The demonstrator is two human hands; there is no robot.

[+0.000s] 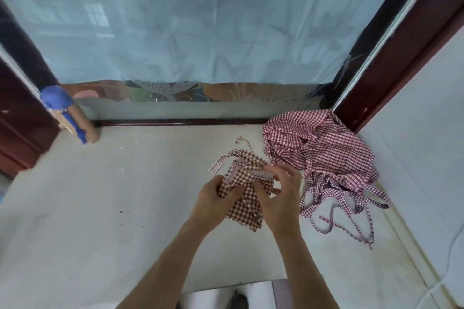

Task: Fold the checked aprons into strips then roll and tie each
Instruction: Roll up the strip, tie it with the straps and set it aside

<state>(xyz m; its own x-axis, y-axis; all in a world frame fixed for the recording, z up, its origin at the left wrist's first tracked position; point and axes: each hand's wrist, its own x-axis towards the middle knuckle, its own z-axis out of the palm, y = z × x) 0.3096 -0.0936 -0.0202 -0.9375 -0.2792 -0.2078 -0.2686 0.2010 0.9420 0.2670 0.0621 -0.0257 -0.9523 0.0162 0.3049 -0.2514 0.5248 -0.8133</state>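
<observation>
Between left hand (209,199) & right hand (281,198), both gripping it: brown checked apron (244,206).

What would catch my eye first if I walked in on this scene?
Most likely the two hands at the centre: the left hand and right hand both grip a folded brown checked apron above the pale floor. Next, the heap of red checked aprons lying to the right by the wall, its ties trailing toward the viewer.
</observation>
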